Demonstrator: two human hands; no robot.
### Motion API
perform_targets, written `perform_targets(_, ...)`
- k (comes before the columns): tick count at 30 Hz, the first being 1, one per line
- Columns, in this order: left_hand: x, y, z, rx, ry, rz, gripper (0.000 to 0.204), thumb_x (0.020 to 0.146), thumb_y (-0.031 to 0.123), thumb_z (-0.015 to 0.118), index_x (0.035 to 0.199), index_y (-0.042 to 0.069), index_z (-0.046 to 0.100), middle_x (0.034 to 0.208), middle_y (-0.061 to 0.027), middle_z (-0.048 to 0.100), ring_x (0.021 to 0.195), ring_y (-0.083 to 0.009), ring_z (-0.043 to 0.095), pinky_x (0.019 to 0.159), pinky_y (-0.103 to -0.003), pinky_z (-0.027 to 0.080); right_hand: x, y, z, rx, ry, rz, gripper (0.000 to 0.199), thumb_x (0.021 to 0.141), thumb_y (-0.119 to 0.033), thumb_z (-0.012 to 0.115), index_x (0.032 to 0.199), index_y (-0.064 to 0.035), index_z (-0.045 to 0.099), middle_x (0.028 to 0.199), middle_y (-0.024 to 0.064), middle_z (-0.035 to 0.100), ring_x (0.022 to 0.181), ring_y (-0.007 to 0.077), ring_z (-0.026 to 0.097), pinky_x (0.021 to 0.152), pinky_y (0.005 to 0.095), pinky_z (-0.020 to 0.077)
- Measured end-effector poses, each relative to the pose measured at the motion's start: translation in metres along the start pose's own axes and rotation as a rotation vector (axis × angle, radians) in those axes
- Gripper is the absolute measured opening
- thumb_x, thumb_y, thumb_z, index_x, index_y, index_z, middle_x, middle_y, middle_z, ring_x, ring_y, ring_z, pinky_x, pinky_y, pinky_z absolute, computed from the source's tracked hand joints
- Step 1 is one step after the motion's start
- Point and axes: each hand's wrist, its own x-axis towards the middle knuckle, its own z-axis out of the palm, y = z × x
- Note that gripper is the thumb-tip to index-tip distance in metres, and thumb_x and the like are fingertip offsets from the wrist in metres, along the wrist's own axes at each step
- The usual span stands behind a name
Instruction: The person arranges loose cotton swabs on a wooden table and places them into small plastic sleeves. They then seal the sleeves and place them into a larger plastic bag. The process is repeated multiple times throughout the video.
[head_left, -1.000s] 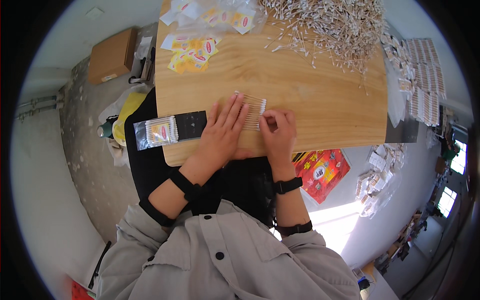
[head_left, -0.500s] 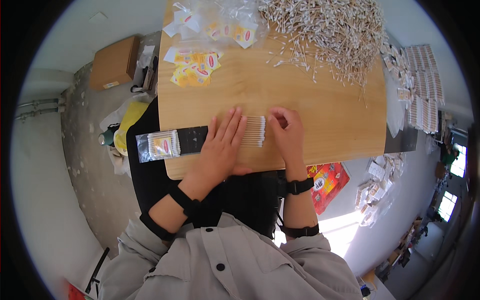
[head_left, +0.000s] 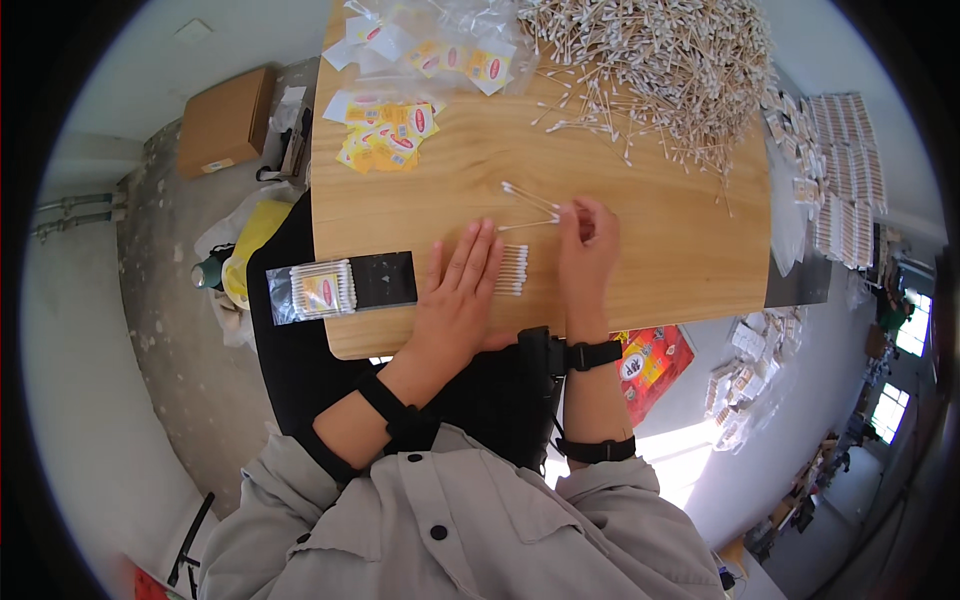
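Observation:
My left hand (head_left: 455, 300) lies flat with its fingers stretched over a row of cotton swabs (head_left: 514, 271); their white right-hand tips show beyond it, and the rest is hidden underneath. My right hand (head_left: 588, 245) is closed in a pinch just to the right. At its fingertips, a few cotton swabs (head_left: 530, 222) fan out to the left, a little beyond the row. A dark flat strip (head_left: 385, 279) lies left of my left hand. On its left end rests a clear packet of cotton swabs (head_left: 322, 288) with a yellow and white label, partly overhanging the table edge.
A big heap of loose cotton swabs (head_left: 670, 70) covers the table's far right. Yellow labels (head_left: 390, 137) and clear plastic bags (head_left: 450, 30) lie at the far left. Stacked packets (head_left: 845, 165) stand beyond the right edge. A cardboard box (head_left: 228, 120) sits on the floor at left.
A few swabs now lie apart from the row at my right fingertips, and the row looks shorter. My right hand has shifted slightly right; my left hand stays flat on the row.

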Motion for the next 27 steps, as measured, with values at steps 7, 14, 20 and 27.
perform_targets(7, -0.001, -0.001, 0.003, -0.011, 0.034, 0.028, 0.126, 0.055, 0.053, 0.084, 0.15, -0.004, 0.024, 0.159, -0.0195, 0.021, 0.149, -0.0311, 0.019, 0.119, -0.052, 0.015, -0.025, 0.013, 0.016, 0.334, 0.18, -0.087, 0.022, 0.1, -0.011, 0.053, 0.118, 0.0011, 0.059, 0.107, 0.008, 0.054, 0.087, 0.0139, 0.059, 0.075, 0.0275, 0.0499)
perform_targets(14, -0.016, -0.011, -0.014, -0.007, 0.047, -0.002, 0.124, 0.058, 0.051, 0.084, 0.151, -0.003, 0.023, 0.159, -0.0202, 0.022, 0.149, -0.0331, 0.019, 0.118, -0.054, 0.015, -0.035, 0.0, -0.011, 0.256, 0.004, 0.058, 0.023, 0.1, -0.01, 0.051, 0.119, 0.0011, 0.058, 0.105, 0.0085, 0.055, 0.095, 0.0152, 0.058, 0.084, 0.027, 0.049)
perform_targets(20, -0.016, -0.003, 0.0, 0.057, 0.048, 0.003, 0.116, 0.063, 0.053, 0.079, 0.151, -0.002, 0.026, 0.159, -0.0198, 0.023, 0.149, -0.0331, 0.02, 0.118, -0.055, 0.015, -0.049, 0.003, 0.002, 0.341, 0.125, -0.015, 0.021, 0.097, -0.011, 0.056, 0.114, -0.0012, 0.063, 0.103, 0.0064, 0.054, 0.085, 0.0132, 0.057, 0.071, 0.0278, 0.048)
perform_targets(27, -0.02, -0.002, 0.007, 0.07, 0.032, 0.016, 0.111, 0.066, 0.056, 0.074, 0.15, 0.0, 0.028, 0.159, -0.0193, 0.023, 0.149, -0.0321, 0.02, 0.118, -0.054, 0.014, -0.023, 0.0, -0.021, -0.138, -0.09, -0.164, 0.025, 0.086, -0.004, 0.065, 0.11, -0.0094, 0.067, 0.098, 0.0094, 0.054, 0.083, 0.0197, 0.059, 0.068, 0.0308, 0.0495)
